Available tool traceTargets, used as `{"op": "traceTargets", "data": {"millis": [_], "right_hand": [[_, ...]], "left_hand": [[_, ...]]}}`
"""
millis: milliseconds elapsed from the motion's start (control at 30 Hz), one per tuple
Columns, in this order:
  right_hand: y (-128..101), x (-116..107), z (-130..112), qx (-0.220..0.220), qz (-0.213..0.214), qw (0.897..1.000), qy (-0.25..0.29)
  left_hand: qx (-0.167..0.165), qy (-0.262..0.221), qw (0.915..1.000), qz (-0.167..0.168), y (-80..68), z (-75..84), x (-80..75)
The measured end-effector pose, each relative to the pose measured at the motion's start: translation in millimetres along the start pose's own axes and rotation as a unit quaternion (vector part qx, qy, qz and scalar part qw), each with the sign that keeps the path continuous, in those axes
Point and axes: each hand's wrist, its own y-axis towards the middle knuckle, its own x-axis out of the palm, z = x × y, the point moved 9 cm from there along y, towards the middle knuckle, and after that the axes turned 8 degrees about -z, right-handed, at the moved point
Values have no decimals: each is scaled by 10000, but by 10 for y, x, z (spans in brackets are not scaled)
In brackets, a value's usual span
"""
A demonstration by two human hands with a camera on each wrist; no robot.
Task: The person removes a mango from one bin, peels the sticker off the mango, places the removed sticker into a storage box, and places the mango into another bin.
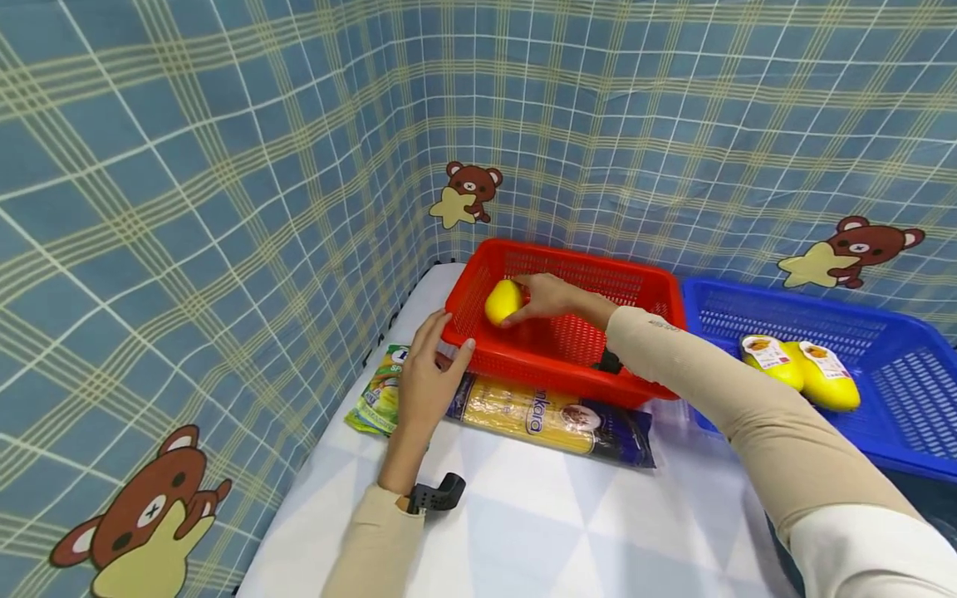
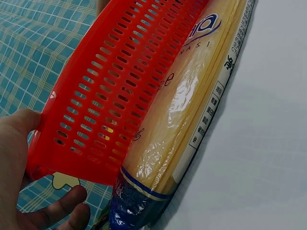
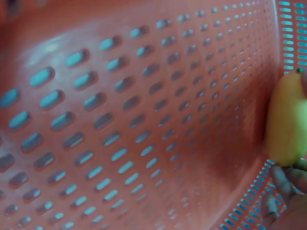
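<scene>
Right hand grips a yellow mango inside the red basket; left hand clasps its nine-o'clock corner. A spaghetti packet, lettered "nkara", lies underneath at six; two labelled mangoes sit in the blue basket at three.

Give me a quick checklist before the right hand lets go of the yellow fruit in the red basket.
1. Right hand holds the yellow fruit: ok, fingers on it.
2. Fruit inside the red basket: ok, near its left wall.
3. Fruit resting on the basket floor: cannot tell.
4. Left hand steadies the basket: ok, it grips the left corner.
5. Basket sitting flat: not ok, its front edge lies on the pasta packet.
6. Blue basket apart from the red one: ok, two yellow fruits lie in it.
</scene>
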Motion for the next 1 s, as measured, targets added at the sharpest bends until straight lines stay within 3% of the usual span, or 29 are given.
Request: {"op": "traceTargets", "data": {"millis": [100,300,600,767,1000], "right_hand": [[-68,-57,32,70,187,9997,169],[-154,-180,36,262,389,9986,-263],[-190,-144,6,486,-40,9942,-961],[-270,-243,27,656,-211,9898,-1251],[-497,-458,-91,201,-68,9921,-1233]], "left_hand": [[152,-40,9999,7,29,92,36],[309,-87,9994,94,72,178,45],[78,-458,9989,-30,55,102,113],[-4,-449,9990,-70,53,61,119],[-91,-322,9994,-85,32,-29,65]]}}
